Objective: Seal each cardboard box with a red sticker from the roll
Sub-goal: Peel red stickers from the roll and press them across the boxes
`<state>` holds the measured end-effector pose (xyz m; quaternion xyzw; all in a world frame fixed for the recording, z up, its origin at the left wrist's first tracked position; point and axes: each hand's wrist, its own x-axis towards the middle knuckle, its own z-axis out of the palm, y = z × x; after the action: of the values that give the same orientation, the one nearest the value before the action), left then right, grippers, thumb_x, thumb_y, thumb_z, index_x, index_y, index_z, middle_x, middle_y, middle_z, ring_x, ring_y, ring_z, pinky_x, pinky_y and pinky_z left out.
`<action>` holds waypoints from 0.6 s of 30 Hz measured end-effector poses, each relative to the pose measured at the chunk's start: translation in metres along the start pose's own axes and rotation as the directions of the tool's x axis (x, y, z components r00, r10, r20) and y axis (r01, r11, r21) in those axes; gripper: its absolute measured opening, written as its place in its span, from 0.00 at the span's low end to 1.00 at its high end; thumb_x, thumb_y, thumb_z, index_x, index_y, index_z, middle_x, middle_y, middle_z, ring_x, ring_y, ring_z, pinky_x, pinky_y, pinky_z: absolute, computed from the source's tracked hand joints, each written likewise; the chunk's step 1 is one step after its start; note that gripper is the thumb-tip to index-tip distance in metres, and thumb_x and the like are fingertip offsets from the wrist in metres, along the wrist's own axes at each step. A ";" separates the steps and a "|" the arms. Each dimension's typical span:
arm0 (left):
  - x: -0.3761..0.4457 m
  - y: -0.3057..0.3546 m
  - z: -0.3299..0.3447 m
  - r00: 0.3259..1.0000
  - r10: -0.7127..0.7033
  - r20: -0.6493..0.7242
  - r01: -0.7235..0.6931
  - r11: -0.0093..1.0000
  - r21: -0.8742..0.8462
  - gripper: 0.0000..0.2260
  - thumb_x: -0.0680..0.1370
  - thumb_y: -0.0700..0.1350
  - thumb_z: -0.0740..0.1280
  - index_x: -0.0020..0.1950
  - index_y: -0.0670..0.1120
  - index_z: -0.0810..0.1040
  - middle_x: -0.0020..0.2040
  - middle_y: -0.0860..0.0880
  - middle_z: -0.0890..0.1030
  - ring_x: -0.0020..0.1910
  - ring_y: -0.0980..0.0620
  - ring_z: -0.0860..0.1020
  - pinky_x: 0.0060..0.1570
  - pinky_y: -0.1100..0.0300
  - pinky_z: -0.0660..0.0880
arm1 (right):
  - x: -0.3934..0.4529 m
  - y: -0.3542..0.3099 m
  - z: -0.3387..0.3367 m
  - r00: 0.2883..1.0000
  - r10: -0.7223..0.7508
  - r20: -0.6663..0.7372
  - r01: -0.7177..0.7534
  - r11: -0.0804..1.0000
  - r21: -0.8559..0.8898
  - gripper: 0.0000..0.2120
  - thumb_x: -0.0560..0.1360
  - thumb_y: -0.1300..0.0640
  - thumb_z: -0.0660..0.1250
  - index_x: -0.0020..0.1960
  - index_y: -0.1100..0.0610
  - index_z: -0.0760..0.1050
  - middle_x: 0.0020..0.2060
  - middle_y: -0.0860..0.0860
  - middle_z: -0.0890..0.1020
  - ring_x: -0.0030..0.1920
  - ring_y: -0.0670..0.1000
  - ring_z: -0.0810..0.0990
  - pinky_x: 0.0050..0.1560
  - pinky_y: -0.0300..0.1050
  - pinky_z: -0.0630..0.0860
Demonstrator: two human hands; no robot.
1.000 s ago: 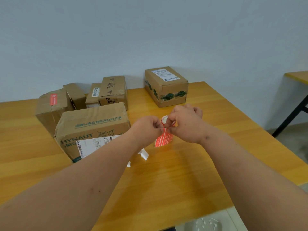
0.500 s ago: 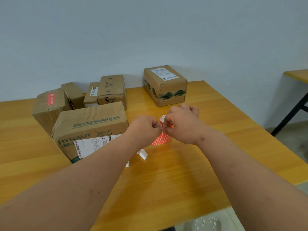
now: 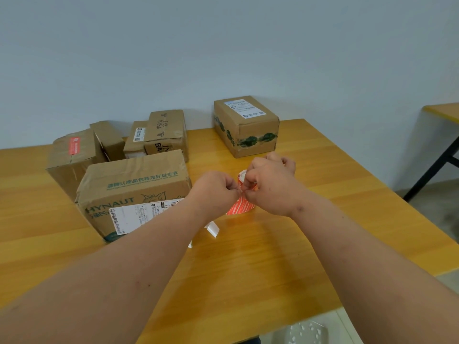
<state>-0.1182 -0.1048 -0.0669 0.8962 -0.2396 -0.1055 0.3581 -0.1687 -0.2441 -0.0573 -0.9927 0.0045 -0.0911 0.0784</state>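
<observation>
1. Sticker roll [image 3: 244,175] held above the wooden table [image 3: 273,256], mid-table; red strip [image 3: 239,207] hangs below it.
2. Right hand [image 3: 270,184] curled around the roll, fingertips pinching the strip's top.
3. Left hand [image 3: 216,188] fisted, pinching the same spot.
4. HYNAUT box [image 3: 134,192] just left; stickered box [image 3: 73,157] behind it; green-taped box [image 3: 246,125] beyond the hands.

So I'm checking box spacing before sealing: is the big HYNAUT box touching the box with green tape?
Apart. The head view shows bare table between the HYNAUT box and the green-taped box.
</observation>
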 end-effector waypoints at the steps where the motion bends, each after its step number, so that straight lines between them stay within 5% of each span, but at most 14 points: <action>1: 0.000 0.000 0.000 1.000 -0.001 0.000 0.001 1.000 -0.005 0.07 0.78 0.43 0.67 0.44 0.41 0.82 0.33 0.49 0.76 0.32 0.54 0.71 0.31 0.63 0.69 | 0.000 0.000 0.000 1.000 -0.002 -0.003 0.002 1.000 0.001 0.04 0.76 0.50 0.68 0.46 0.47 0.82 0.50 0.43 0.74 0.63 0.50 0.63 0.64 0.53 0.53; 12: 0.001 0.000 -0.001 1.000 -0.028 0.012 0.029 0.999 -0.035 0.06 0.78 0.44 0.68 0.45 0.44 0.83 0.41 0.43 0.82 0.37 0.51 0.75 0.36 0.60 0.73 | -0.001 0.001 -0.001 0.999 -0.019 -0.026 0.020 0.999 0.042 0.03 0.75 0.51 0.69 0.43 0.47 0.81 0.49 0.43 0.74 0.61 0.49 0.63 0.61 0.50 0.53; 18: 0.001 0.000 -0.002 0.998 -0.051 0.035 0.054 0.995 -0.085 0.07 0.77 0.44 0.69 0.40 0.49 0.80 0.36 0.49 0.79 0.35 0.54 0.73 0.35 0.61 0.72 | -0.001 0.002 -0.001 0.999 -0.026 -0.022 0.027 0.999 0.045 0.04 0.75 0.51 0.69 0.42 0.47 0.81 0.49 0.42 0.74 0.59 0.48 0.64 0.61 0.50 0.54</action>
<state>-0.1163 -0.1044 -0.0655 0.8841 -0.2169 -0.1398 0.3896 -0.1696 -0.2465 -0.0566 -0.9896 -0.0098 -0.1028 0.0997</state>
